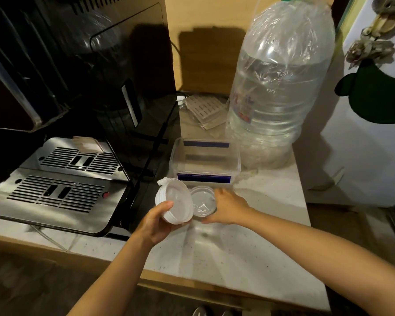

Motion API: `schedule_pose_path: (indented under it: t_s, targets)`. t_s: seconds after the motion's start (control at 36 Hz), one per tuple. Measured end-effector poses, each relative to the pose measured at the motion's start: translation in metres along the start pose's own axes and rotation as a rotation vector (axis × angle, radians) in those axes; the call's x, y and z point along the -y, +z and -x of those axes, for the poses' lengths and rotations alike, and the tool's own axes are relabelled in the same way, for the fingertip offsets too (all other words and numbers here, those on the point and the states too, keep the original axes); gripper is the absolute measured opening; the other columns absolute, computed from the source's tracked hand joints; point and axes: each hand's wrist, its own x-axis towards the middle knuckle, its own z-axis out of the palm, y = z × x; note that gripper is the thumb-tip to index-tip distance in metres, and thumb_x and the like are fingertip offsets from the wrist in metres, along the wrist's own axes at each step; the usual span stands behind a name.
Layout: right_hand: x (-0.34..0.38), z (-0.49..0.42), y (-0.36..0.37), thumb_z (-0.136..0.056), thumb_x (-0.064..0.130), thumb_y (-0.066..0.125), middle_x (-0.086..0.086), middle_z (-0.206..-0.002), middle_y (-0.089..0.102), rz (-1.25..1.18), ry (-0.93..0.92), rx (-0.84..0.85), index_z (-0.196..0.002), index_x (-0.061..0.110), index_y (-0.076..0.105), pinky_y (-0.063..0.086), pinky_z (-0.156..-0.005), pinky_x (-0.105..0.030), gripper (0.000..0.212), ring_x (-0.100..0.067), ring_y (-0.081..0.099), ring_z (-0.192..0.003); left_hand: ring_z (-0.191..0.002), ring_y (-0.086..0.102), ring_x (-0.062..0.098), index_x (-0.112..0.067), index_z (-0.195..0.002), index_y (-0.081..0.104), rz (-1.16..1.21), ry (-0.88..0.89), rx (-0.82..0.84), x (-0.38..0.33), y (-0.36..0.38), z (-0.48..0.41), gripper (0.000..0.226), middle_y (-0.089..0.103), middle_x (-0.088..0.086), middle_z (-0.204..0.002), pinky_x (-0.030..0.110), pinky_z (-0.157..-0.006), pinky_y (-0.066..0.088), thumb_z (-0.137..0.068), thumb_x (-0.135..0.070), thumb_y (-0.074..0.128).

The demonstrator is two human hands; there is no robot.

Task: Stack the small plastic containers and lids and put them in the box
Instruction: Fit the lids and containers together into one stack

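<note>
Nearest the camera, two bare forearms reach in over the pale speckled counter (226, 258); everything here is placed against the clear box (204, 159), the rectangular tub with blue clips on its near and far rims, which sits open-topped on the counter beside the black machine.

The left hand (155, 222), in front of the box and to its left, is clenched around a stack of small white lids (173, 200); the thumb presses the stack's near edge, the fingers wrap underneath, and the stack is tilted so its round face turns up and toward the camera; a small tab sticks out at its top edge.

The right hand (228, 207), in front of the box and slightly right, rests its fingers against a small clear container (203, 202); the fingers curl along its right side and the thumb lies low near the counter, though whether they actually pinch it or only touch cannot be told; the container sits just in front of the box's near blue clip and touches the lid stack on its left.

Left of the box stands the black machine (114, 92) with two slotted metal drip trays (55, 192); behind the box lie some flat packets (205, 108); behind and to its right stands a large water bottle (281, 87) wrapped in thin plastic; farther right is a white fridge (369, 137) with a dark green shape on it.
</note>
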Motion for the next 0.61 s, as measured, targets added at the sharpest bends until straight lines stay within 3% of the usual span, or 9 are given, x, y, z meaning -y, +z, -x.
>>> schedule_pose_path:
  t_s: [0.22, 0.39, 0.5, 0.61]
  targets:
    - [0.035, -0.022, 0.008, -0.064, 0.067, 0.065, -0.014, -0.123, 0.052, 0.228, 0.115, -0.086, -0.123, 0.005, 0.040, 0.046, -0.082, -0.033, 0.088, -0.029, 0.049, -0.108, -0.090, 0.057, 0.027, -0.017, -0.102, 0.053, -0.004, -0.007, -0.026, 0.000, -0.005, 0.001, 0.093, 0.055, 0.013, -0.099, 0.036, -0.065, 0.059, -0.019, -0.039, 0.090]
    - [0.042, -0.033, 0.014, -0.066, 0.068, 0.062, -0.015, -0.127, 0.050, 0.382, 0.147, -0.062, -0.125, 0.004, 0.038, 0.041, -0.096, -0.036, 0.090, -0.030, 0.047, -0.115, -0.092, 0.058, 0.027, -0.018, -0.106, 0.051, -0.003, -0.022, -0.022, 0.000, -0.008, 0.000, 0.095, 0.054, 0.014, -0.102, 0.038, -0.068, 0.059, -0.022, -0.039, 0.090]
    - [0.041, -0.035, 0.014, -0.066, 0.065, 0.065, -0.014, -0.126, 0.051, 0.402, 0.145, -0.055, -0.124, 0.003, 0.039, 0.039, -0.094, -0.034, 0.089, -0.029, 0.048, -0.115, -0.086, 0.065, 0.025, -0.016, -0.105, 0.052, 0.019, -0.033, -0.027, 0.000, -0.012, -0.002, 0.094, 0.055, 0.014, -0.101, 0.038, -0.064, 0.061, -0.022, -0.039, 0.090]
    - [0.037, -0.029, 0.010, -0.066, 0.061, 0.068, -0.014, -0.128, 0.049, 0.351, 0.122, -0.029, -0.127, 0.005, 0.036, 0.036, -0.095, -0.034, 0.089, -0.030, 0.045, -0.116, -0.091, 0.059, 0.026, -0.018, -0.105, 0.053, 0.032, -0.047, -0.010, 0.001, -0.015, -0.005, 0.090, 0.053, 0.013, -0.101, 0.037, -0.065, 0.060, -0.026, -0.038, 0.090]
